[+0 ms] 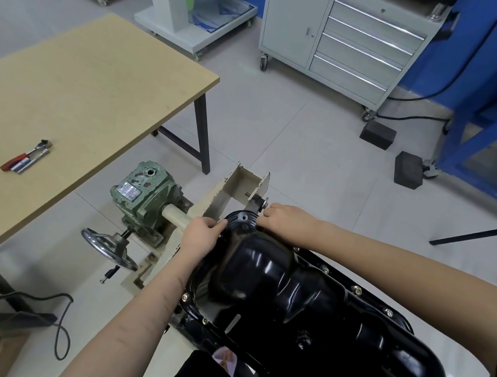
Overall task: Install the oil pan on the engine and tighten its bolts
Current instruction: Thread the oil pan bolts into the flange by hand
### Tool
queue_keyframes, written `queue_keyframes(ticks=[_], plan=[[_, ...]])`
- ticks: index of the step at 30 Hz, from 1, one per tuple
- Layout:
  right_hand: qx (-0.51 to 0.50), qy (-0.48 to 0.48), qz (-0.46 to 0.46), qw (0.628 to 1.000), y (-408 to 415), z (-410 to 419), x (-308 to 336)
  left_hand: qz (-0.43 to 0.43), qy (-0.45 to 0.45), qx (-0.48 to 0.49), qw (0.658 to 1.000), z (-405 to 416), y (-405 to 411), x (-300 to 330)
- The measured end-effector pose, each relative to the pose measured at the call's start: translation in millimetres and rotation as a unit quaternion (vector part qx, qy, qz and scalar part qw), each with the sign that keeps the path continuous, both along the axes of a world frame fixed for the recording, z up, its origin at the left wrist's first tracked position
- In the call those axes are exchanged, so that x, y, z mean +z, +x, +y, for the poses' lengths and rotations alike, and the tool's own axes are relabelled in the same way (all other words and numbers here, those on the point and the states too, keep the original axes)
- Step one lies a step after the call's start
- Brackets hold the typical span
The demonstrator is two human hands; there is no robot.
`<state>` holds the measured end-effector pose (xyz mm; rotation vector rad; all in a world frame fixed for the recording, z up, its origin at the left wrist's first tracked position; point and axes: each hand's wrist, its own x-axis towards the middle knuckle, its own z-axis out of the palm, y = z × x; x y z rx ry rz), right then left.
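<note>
A glossy black oil pan (285, 288) lies on top of the engine, which is mounted on a stand in front of me. Several brass-coloured bolts (357, 290) sit in the pan's flange along both long sides. My left hand (201, 235) lies at the pan's far left corner with its fingers curled on the rim. My right hand (287, 220) is at the far right corner, fingers curled down at the flange; whether they pinch a bolt is hidden. The engine under the pan is mostly covered.
A green gearbox (141, 194) with a handwheel (108, 248) drives the cream stand (238, 187). A ratchet and a red-handled tool (26, 156) lie on the wooden table (82, 82) to the left. A grey drawer cabinet (351, 38) and a blue frame (496, 123) stand beyond. A cable (61, 328) trails on the floor.
</note>
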<state>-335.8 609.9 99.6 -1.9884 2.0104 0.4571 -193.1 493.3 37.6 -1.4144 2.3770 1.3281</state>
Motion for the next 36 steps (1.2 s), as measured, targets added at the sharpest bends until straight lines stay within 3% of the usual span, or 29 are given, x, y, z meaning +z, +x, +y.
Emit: queue_keyframes(ticks=[9, 36], plan=[[-0.006, 0.006, 0.026, 1.0, 3.0, -1.0, 2.1, 0.002, 0.0, -0.002, 1.0, -0.1, 0.1, 0.6], [0.003, 0.026, -0.016, 1.0, 2.0, 0.1, 7.3, 0.02, 0.026, 0.023, 0.999, 1.6, 1.2, 0.2]])
